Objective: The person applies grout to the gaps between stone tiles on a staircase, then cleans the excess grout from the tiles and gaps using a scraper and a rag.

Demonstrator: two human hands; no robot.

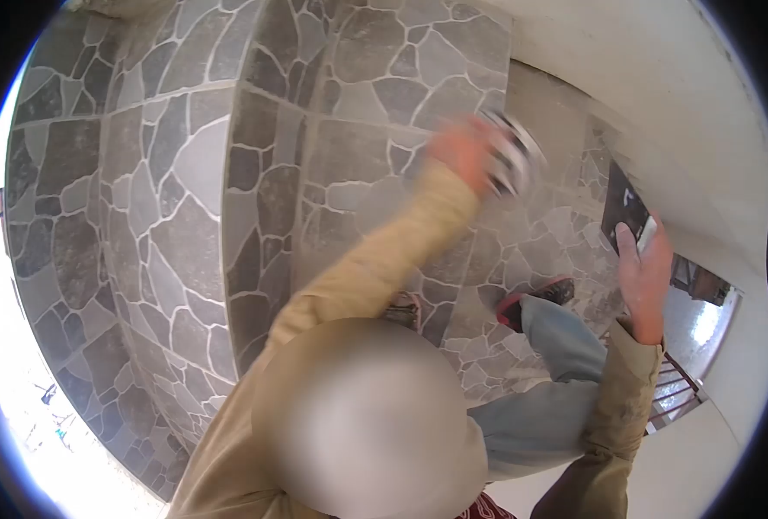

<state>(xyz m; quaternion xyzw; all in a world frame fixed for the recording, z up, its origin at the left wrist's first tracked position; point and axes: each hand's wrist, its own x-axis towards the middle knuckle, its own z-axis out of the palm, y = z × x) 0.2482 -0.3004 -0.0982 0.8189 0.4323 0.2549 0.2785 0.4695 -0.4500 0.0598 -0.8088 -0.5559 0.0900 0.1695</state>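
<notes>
My left hand (464, 151) is raised at the end of a tan sleeve and smeared by motion. It is closed around a blurred white-and-dark object (512, 156) that I cannot identify. My right hand (645, 272) reaches up beside the pale wall (661, 95), its fingers on a thin white object (646, 233) at the edge of a dark flat panel (624, 208). Below are my legs in blue jeans (557, 346) and red shoes (531, 298), standing on grey stone-patterned steps (185, 173).
The stone steps fill the left and centre, with step edges running top to bottom. The pale wall runs down the right side, with a metal railing (674, 389) beside it. A blurred round shape (367, 415) hides the lower centre. Bright ground lies at the far left.
</notes>
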